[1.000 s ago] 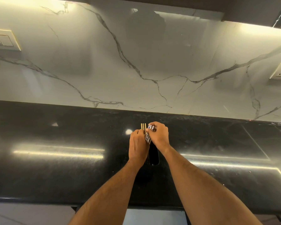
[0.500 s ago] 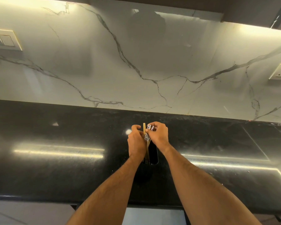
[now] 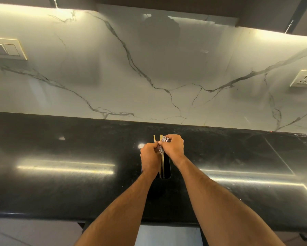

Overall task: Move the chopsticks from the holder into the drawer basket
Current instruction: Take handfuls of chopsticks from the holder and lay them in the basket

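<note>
A dark holder (image 3: pixel 167 170) stands on the black countertop (image 3: pixel 60 183) in the middle of the view. Several chopsticks (image 3: pixel 162 163) with light wooden shafts and patterned tops rise out of it. My left hand (image 3: pixel 149 158) curls round the chopsticks from the left, with one wooden tip sticking up above it. My right hand (image 3: pixel 173 148) pinches the patterned tops from the right. Both hands hide most of the bundle and part of the holder. The drawer basket is not in view.
A white marble backsplash (image 3: pixel 149 77) rises behind the counter. A switch plate (image 3: pixel 5 49) is on the wall at left and a socket (image 3: pixel 303 79) at right. Dark cabinets hang overhead. A pale panel (image 3: pixel 168 235) shows below the counter's front edge.
One wooden chopstick has separated to the left of the bundle in my left hand. Both hands stay at the holder, hardly shifted.
</note>
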A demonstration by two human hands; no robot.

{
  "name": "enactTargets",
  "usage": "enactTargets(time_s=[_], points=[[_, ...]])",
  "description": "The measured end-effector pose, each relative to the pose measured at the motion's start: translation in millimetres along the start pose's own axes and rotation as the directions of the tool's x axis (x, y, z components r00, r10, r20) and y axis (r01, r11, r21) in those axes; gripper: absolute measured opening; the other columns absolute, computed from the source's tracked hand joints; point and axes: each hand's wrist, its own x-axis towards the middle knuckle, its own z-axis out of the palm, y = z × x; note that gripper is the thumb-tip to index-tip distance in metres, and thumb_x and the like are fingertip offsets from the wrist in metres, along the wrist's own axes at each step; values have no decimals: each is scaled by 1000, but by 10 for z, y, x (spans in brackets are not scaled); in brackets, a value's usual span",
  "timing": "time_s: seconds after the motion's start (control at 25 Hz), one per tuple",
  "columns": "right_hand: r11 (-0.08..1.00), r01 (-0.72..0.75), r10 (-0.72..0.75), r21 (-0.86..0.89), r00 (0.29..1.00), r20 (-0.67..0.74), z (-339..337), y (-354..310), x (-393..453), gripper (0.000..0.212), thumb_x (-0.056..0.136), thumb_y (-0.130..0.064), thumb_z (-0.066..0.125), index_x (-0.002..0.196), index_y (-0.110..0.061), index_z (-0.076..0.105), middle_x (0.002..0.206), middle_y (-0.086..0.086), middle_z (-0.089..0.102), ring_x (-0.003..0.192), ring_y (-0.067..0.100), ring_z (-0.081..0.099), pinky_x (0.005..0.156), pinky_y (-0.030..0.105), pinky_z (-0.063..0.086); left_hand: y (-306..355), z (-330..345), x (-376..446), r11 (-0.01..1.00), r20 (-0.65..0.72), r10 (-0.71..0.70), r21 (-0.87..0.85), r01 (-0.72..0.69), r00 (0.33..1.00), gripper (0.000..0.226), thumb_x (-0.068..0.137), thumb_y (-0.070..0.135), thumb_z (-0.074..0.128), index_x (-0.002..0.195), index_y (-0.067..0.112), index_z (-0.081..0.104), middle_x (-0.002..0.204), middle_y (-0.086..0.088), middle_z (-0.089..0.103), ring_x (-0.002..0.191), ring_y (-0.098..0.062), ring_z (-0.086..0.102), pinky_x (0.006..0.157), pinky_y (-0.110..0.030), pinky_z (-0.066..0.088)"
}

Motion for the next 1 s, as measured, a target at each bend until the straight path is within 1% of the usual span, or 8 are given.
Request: enactTargets(time_s=[0.12, 0.24, 0.36, 0.56, 0.64, 0.72, 0.8, 1.0], points=[[1000, 23, -23, 8, 999, -32, -30, -64, -43, 16, 83, -11, 79, 72, -19, 72, 62, -3, 70, 56, 8, 70, 57, 25, 61, 70, 11, -66, 995, 43, 24, -101, -19, 999, 29, 98, -3, 53, 81, 17, 65, 68, 12, 61, 60, 0, 56, 55, -11, 44], [997, 74, -73, 13, 993, -88, -118, -173, -67, 11, 82, -11, 78, 72, -13, 72, 64, 0, 70, 61, 15, 71, 62, 33, 64, 191, -6, -128, 980, 130, 18, -199, 8, 991, 25, 102, 5, 48, 86, 18, 62, 69, 14, 61, 61, 4, 59, 54, -8, 43], [992, 128, -125, 10, 984, -128, -287, -319, -87, 12, 81, -14, 80, 72, -13, 72, 67, -3, 69, 63, 9, 69, 63, 28, 60, 335, -47, -171, 990, 226, 31, -140, 1, 974, 13, 102, 12, 49, 98, 21, 57, 82, 9, 66, 71, -2, 64, 57, -15, 49], [945, 282, -263, 166, 956, -131, -563, -612, -227, 7, 83, -13, 81, 87, -12, 75, 80, -2, 73, 75, 7, 70, 73, 24, 57, 698, -158, -156, 994, 110, -3, -108, 15, 994, 9, 99, 6, 51, 98, 13, 57, 83, 1, 66, 65, -8, 58, 53, -17, 43], [904, 322, -308, 281, 947, -95, -710, -717, -329, 21, 85, -16, 80, 104, -11, 74, 93, -2, 76, 87, 8, 72, 81, 21, 58, 848, -243, -166, 987, 77, -11, -157, 24, 997, 13, 99, 4, 50, 94, 14, 57, 80, 0, 65, 64, -8, 57, 55, -19, 47], [866, 294, -293, 404, 954, -65, -844, -747, -445, 34, 87, -20, 79, 118, -11, 68, 102, 0, 76, 94, 9, 73, 82, 21, 59, 964, -344, -199, 972, 66, 6, -233, 10, 998, 19, 99, 3, 51, 88, 15, 58, 76, -2, 65, 64, -11, 59, 60, -24, 53], [845, 199, -229, 496, 973, -1, -931, -700, -567, 33, 91, -18, 74, 122, -12, 65, 100, 3, 76, 87, 12, 75, 74, 23, 61, 1043, -441, -261, 962, 85, 42, -273, -17, 996, 21, 99, 1, 53, 86, 16, 58, 75, -3, 65, 64, -11, 61, 64, -25, 57], [867, 16, -142, 497, 966, 217, -1021, -616, -905, 18, 95, -11, 68, 112, -13, 74, 92, 11, 77, 73, 16, 70, 56, 26, 52, 1095, -630, -579, 948, 164, 61, -320, -6, 985, 20, 98, -2, 51, 114, 8, 58, 89, -7, 72, 69, -5, 70, 64, -19, 59]])
